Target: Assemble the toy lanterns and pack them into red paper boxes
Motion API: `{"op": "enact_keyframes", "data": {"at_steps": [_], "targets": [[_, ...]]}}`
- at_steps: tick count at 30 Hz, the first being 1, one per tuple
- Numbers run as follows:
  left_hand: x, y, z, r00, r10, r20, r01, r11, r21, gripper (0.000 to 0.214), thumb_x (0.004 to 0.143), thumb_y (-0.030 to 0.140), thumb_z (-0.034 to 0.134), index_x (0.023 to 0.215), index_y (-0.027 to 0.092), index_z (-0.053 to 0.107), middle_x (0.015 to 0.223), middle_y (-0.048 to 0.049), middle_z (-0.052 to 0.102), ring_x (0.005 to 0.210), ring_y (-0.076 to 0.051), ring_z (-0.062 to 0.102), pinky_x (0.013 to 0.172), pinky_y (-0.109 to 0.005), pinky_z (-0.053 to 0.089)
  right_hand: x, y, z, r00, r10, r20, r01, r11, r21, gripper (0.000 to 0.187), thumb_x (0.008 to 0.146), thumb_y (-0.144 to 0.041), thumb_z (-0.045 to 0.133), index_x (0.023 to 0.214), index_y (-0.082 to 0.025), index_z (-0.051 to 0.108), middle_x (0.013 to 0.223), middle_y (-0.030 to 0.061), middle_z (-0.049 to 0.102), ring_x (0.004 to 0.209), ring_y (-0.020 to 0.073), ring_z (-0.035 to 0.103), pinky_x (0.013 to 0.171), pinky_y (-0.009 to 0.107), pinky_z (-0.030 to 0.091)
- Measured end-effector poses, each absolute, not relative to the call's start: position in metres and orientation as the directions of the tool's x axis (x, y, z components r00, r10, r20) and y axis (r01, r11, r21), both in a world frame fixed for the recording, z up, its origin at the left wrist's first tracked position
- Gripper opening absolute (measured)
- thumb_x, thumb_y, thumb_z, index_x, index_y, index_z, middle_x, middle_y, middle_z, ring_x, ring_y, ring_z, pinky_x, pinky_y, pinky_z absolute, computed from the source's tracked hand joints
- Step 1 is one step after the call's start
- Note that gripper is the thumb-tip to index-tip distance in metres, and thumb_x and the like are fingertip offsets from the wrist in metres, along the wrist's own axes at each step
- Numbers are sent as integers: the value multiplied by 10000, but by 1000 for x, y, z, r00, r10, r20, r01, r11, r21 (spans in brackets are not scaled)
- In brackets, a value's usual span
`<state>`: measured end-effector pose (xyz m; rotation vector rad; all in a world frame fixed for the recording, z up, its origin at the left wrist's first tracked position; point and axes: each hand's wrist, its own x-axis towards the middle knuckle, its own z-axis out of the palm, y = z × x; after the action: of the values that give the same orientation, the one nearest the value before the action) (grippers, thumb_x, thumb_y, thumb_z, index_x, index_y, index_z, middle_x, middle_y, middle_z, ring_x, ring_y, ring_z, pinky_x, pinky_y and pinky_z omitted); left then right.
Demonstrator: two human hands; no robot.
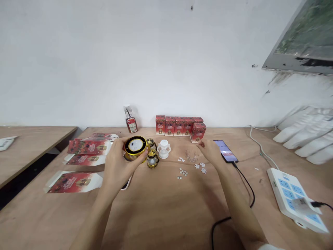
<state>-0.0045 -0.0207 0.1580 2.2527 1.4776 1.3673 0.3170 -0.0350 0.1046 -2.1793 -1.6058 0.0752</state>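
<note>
My left hand (pixel 118 163) is wrapped round a round gold-rimmed lantern-like piece (pixel 135 145), its black face with a white disc turned upward. Its other side is hidden. My right hand (pixel 210 150) has thumb and fingers drawn together just below a red printed box (pixel 198 132); whether anything small is between them I cannot make out. Beside the left hand stand small gold-and-black lanterns (pixel 152 158) and a white lantern frame (pixel 164 149). Between the hands lie small round button cells (pixel 182 172), thin wire pieces (pixel 191 156) and white plastic tabs (pixel 201 167).
Flattened red boxes (pixel 71 181) lie at the left. Several upright red boxes (pixel 174 126) and a bottle (pixel 131 122) stand near the wall. At the right are a phone (pixel 225 151) on a black cable, a power strip (pixel 295 198) and white stacked pieces (pixel 309 133).
</note>
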Motion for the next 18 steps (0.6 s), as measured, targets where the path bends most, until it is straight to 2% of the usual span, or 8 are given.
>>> {"op": "enact_keyframes", "data": {"at_steps": [2,5,9,12,13,15,17,18], "targets": [[-6,-19,157,134,755,642,683,-540,492,387,721,439,662,995,192,546,927,-48,577,875,-222,564,709,-315,466,320,-26,92,328,932,155,921,-280,-269,166,850,-203,489,791,-162,638,785,70,685,740,175,618,579,253,329],[-7,-18,156,157,719,677,680,-575,454,378,710,398,684,992,187,546,940,-52,573,917,-231,555,751,-330,470,314,-18,77,294,952,86,939,-271,-213,182,827,-142,483,753,-148,649,796,99,688,769,193,627,592,260,329],[-6,-19,153,225,707,670,581,-650,490,436,727,340,681,1101,202,505,1076,-55,598,985,-222,572,808,-330,471,306,-13,65,240,971,20,950,-231,-212,112,742,-92,584,662,-144,643,770,107,695,769,213,640,616,262,349],[0,-23,150,258,682,685,517,-696,498,475,740,308,669,1160,210,472,1139,-63,602,1038,-224,578,850,-335,460,299,-12,64,199,980,29,947,-184,-261,48,769,-191,637,746,-154,658,784,87,699,777,202,644,636,255,385],[3,-25,149,285,661,694,511,-718,474,462,743,295,664,1155,211,472,1133,-62,610,1037,-224,582,860,-340,450,294,-13,66,189,980,55,941,-165,-294,88,806,-241,617,813,-163,658,800,73,699,773,186,642,640,249,399],[11,-29,146,383,606,698,501,-770,395,416,759,264,642,1136,215,472,1104,-55,627,1026,-224,586,867,-346,426,279,-18,73,177,968,179,896,-83,-436,165,867,-321,555,893,-182,641,803,42,691,729,151,632,633,239,425],[18,-31,144,491,557,670,489,-812,317,378,779,247,618,1125,217,468,1090,-52,638,1023,-223,585,871,-351,397,260,-28,84,191,896,402,757,126,-641,195,867,-366,557,836,-188,633,749,23,669,653,135,605,601,242,445],[21,-32,142,531,541,652,485,-825,290,367,790,249,608,1126,215,464,1086,-54,640,1025,-225,583,873,-354,383,251,-35,91,198,841,504,678,254,-690,196,855,-371,575,796,-192,631,720,16,657,621,132,588,582,248,449]]}}
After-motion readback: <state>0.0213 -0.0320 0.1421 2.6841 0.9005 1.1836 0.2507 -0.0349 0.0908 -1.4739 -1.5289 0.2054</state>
